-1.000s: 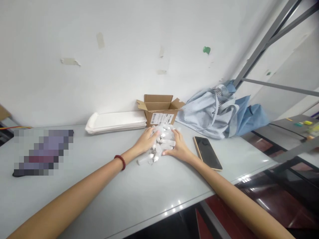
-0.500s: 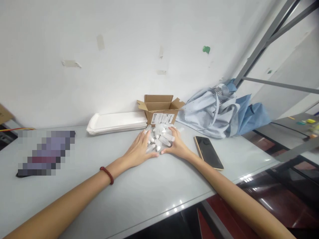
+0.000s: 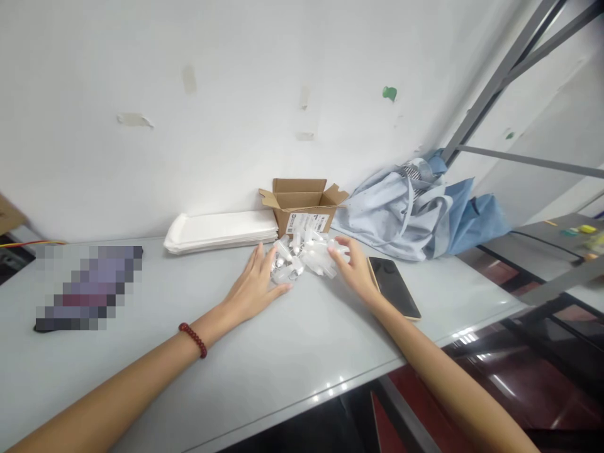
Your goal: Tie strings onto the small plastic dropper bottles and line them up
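Observation:
A heap of several small clear plastic tubes lies on the grey table just in front of an open cardboard box. My left hand lies flat on the table, fingers stretched out, against the left side of the heap. A dark red bead bracelet sits on that wrist. On the heap's right side my right hand has its fingers curled on a few tubes.
A dark phone lies face up right of my right hand. A stack of white trays sits left of the box. Blue-grey cloth is bunched at the back right. The table's front edge runs close below. A blurred dark object lies far left.
Both hands have drawn apart and back from the heap. The left hand slid left and nearer me, the right moved right toward the phone. The tubes now lie closer to the box.

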The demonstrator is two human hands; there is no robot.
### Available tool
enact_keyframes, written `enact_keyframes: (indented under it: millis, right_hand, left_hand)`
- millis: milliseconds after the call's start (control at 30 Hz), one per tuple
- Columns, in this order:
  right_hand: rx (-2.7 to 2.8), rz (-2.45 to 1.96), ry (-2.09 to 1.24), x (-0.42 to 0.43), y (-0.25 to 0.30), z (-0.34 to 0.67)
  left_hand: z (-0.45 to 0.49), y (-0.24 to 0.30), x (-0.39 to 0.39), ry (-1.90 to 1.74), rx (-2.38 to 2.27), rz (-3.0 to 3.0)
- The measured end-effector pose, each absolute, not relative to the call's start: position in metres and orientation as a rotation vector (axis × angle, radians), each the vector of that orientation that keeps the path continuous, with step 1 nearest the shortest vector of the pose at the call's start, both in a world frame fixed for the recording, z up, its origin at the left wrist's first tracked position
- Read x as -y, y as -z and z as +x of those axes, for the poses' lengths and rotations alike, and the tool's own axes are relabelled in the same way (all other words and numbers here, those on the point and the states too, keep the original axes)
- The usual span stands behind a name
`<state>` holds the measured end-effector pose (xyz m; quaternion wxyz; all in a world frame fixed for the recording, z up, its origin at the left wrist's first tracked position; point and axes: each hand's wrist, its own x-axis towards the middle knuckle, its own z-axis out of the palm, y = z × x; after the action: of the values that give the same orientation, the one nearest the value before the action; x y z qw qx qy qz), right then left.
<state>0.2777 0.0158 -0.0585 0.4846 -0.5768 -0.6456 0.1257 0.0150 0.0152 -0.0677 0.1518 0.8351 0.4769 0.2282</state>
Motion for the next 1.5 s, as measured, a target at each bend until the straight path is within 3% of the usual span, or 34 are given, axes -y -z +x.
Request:
enact_keyframes:
  millis: [100, 333, 600, 967, 1133, 1500]
  right_hand:
    - [1.632, -1.442, -0.317, -0.025, 0.043, 0.287]
    - [2.446, -1.709, -0.424, -0.058, 0.001, 0.266]
    - [2.415, -1.734, -0.232, -0.055, 0.02, 0.253]
    - [2.257, -1.756, 0.363, -0.05, 0.02, 0.244]
    - [2.11, -1.725, 0.222, -0.053, 0.026, 0.246]
    - [1.707, -1.531, -0.5, -0.042, 0.022, 0.227]
  left_hand:
    - [0.009, 0.069, -0.002, -0.747, -1.401, 2.465]
    - [0.005, 0.072, 0.003, -0.857, -1.48, 2.493]
    - [0.005, 0.071, 0.0, -0.858, -1.453, 2.451]
    - [0.004, 0.071, 0.0, -0.893, -1.454, 2.406]
    - [0.005, 0.068, 0.001, -0.93, -1.44, 2.407]
    - [0.003, 0.063, 0.003, -0.99, -1.506, 2.402]
